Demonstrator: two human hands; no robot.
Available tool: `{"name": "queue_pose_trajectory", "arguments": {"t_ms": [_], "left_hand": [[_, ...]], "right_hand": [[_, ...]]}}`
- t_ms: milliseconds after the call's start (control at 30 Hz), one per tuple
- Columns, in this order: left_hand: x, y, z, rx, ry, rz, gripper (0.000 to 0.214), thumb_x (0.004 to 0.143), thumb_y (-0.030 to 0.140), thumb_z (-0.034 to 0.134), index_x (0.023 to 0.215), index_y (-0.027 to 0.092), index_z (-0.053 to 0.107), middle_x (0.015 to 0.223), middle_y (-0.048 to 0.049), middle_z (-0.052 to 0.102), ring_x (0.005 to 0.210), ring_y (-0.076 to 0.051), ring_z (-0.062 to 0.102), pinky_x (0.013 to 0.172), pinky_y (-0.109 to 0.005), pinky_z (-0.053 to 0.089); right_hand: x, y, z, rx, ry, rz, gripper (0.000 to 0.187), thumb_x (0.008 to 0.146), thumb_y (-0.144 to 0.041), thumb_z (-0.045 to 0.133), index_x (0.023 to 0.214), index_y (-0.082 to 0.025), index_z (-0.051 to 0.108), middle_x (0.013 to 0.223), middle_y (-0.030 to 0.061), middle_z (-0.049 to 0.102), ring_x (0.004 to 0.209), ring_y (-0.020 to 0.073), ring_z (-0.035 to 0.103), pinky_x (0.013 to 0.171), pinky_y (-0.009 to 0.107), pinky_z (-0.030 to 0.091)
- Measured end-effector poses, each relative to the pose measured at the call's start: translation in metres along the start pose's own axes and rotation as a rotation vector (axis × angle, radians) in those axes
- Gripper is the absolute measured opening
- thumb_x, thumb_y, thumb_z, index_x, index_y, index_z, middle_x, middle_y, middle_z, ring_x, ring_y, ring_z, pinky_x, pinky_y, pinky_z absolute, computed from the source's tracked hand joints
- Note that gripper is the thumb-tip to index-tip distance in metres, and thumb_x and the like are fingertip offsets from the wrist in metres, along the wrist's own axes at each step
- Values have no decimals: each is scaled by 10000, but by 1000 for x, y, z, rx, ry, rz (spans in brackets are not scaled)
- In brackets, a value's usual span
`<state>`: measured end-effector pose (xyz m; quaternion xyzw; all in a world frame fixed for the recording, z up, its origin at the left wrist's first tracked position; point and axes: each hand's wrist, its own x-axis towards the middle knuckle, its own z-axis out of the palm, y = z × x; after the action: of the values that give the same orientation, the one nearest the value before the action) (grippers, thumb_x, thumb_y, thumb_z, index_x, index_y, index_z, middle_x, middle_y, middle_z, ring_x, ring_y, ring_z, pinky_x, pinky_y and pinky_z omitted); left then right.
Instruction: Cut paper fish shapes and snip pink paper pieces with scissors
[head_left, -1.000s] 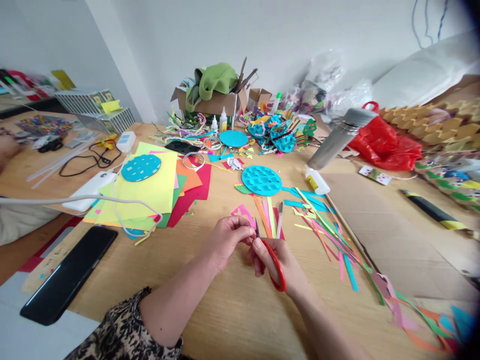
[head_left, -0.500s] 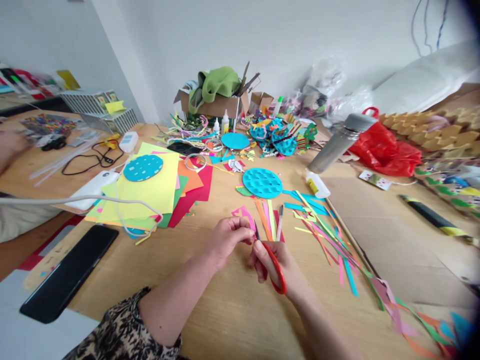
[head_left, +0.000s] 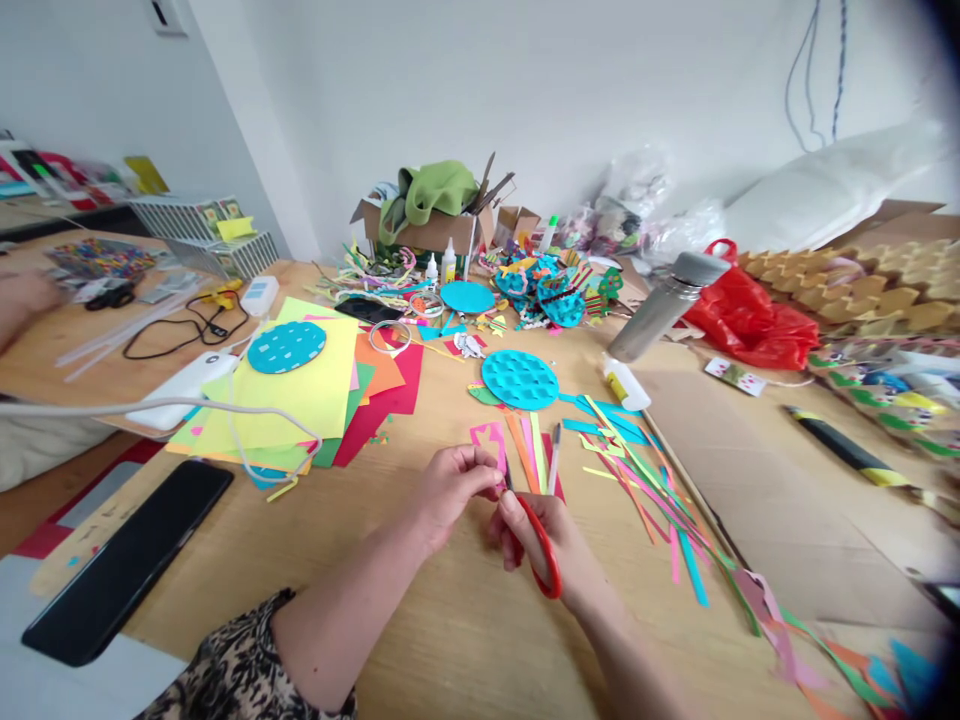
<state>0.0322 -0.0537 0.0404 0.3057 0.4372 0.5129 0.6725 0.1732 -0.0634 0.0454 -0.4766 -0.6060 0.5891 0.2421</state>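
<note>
Between the fingers of my left hand point(head_left: 456, 492) is a small pink piece of paper point(head_left: 489, 438). My right hand point(head_left: 544, 535) is wrapped round red-handled scissors point(head_left: 551, 560), whose dark blades are at the paper's right edge, close to my left fingertips. How far the blades are apart I cannot make out. Just beyond my hands lie orange, pink and yellow paper strips point(head_left: 520, 450) and a pen point(head_left: 554, 460). Behind them rests a blue textured paper disc point(head_left: 520, 380) with a green piece point(head_left: 482, 395) showing from under its left side.
Coloured paper sheets point(head_left: 300, 400) and a black phone point(head_left: 127, 560) lie to the left. On the right are loose strips point(head_left: 652, 480), a glue bottle point(head_left: 626, 384), a steel flask point(head_left: 660, 310), cardboard point(head_left: 787, 500) and a cutter knife point(head_left: 847, 447). Another person's hand point(head_left: 26, 300) is at far left.
The view has tilted up slightly, so the scene sits lower. The pink paper has turned a little in my left fingers at the scissor blades. Both hands keep their hold.
</note>
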Motion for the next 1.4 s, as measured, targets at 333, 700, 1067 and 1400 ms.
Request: {"name": "queue_pose_trajectory", "arguments": {"t_ms": [333,700,1067,1400], "left_hand": [[0,1,0,16,-1,-2,125,599,216,683,636,146,586,586,13,579,588,-95,503,613,-235,390],[1,0,-1,56,-20,5,138,601,220,700,639,147,590,603,15,574,592,-97,492,617,-247,386],[2,0,-3,19,12,-5,160,589,238,717,674,140,624,610,2,597,607,-106,511,638,-256,395],[3,-1,-5,47,-1,7,141,590,229,711,657,135,629,629,-6,600,617,-110,515,641,-260,402]], "right_hand": [[-1,1,-1,-22,-1,45,717,726,-850,417,605,-158,559,405,-2,500,362,96,454,403,228,332],[0,3,-1,-29,22,53,713,724,-848,427,597,-159,560,407,8,514,363,100,465,404,230,343],[0,2,-2,-31,-1,52,734,709,-864,419,599,-154,567,386,2,505,342,88,437,393,223,331],[0,6,-1,-14,13,24,707,752,-828,422,618,-152,580,409,9,523,367,101,472,401,225,345]]}}
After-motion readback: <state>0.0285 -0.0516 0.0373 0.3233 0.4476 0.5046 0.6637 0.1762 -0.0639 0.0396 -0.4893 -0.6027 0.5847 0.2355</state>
